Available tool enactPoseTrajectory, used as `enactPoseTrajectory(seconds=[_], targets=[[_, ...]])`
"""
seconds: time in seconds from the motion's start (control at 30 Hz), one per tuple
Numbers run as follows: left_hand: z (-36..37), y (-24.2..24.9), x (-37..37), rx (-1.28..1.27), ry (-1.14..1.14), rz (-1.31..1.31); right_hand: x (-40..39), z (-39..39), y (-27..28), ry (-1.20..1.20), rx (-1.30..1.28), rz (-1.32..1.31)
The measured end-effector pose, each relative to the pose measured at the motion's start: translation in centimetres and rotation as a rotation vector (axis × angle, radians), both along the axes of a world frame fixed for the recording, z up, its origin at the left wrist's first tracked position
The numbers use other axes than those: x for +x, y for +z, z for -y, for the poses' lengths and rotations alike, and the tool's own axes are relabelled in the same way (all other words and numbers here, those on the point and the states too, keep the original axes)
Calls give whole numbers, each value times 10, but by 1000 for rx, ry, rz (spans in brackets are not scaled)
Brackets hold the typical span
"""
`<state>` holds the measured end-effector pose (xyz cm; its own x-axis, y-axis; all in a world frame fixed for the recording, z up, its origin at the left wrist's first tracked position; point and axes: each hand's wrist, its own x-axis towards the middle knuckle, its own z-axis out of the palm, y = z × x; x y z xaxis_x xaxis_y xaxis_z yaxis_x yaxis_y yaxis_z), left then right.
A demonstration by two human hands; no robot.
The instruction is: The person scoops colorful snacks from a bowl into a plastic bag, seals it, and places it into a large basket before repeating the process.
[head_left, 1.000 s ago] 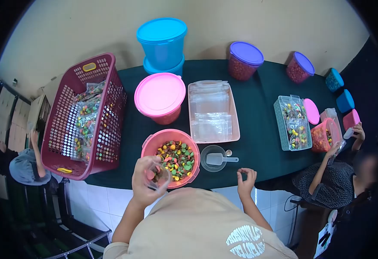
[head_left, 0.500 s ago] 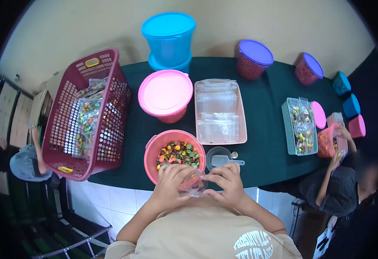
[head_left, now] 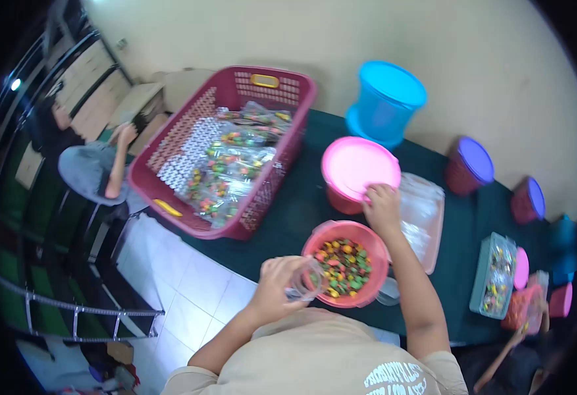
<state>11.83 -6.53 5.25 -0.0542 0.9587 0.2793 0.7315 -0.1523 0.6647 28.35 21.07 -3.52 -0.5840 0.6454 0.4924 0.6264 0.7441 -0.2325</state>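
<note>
My left hand (head_left: 276, 288) is closed around a clear plastic bag (head_left: 309, 279), its rounded mouth facing up. It is at the left rim of an orange-pink tub (head_left: 382, 260) of colourful candies (head_left: 345, 264). Stretched forward, my right hand (head_left: 383, 205) has its fingers bent together at the right edge of a pink lid (head_left: 359, 164) on a bucket. Whether they grip the lid or something small is hidden. Just right of that hand is a pale tray (head_left: 435, 245) of clear bags. A clear scoop and cup (head_left: 389, 291) show partly beside the candy tub.
A maroon basket (head_left: 272, 178) with several filled bags stands at the left. Blue containers (head_left: 390, 99) and purple-lidded containers (head_left: 476, 161) line the back. A grey-green basket (head_left: 479, 283) of filled bags is at the right. One person (head_left: 91, 164) is at the left, another (head_left: 515, 362) at the lower right.
My view has swung left, shifting the scene rightward. My hands have parted: the right has let go of the bag and reached out to the pink lid, while the left keeps the bag.
</note>
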Motion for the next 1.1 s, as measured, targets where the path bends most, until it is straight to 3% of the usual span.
enactPoseTrajectory(seconds=[0.2, 0.37, 0.57, 0.73, 0.8, 0.97, 1.1], targets=[[0, 2, -41, -91, -93, 74, -10, 9, 3, -42, -40, -93], [2, 8, -75, -63, -193, 100, -15, 0, -3, -92, -37, 67], [-1, 1, -115, -176, -262, 239, -10, 105, 43, -139, -84, 63], [-13, -16, -131, -308, -363, 374, -9, 221, 32, -284, -153, 134], [-15, -37, -131, -287, -400, 402, -13, 250, 33, -384, -238, 5], [-29, -37, -110, -232, -521, 600, -9, 272, 27, -481, -275, -25], [-40, -30, -104, -153, -700, 479, 1, 276, 28, -549, -348, -7]])
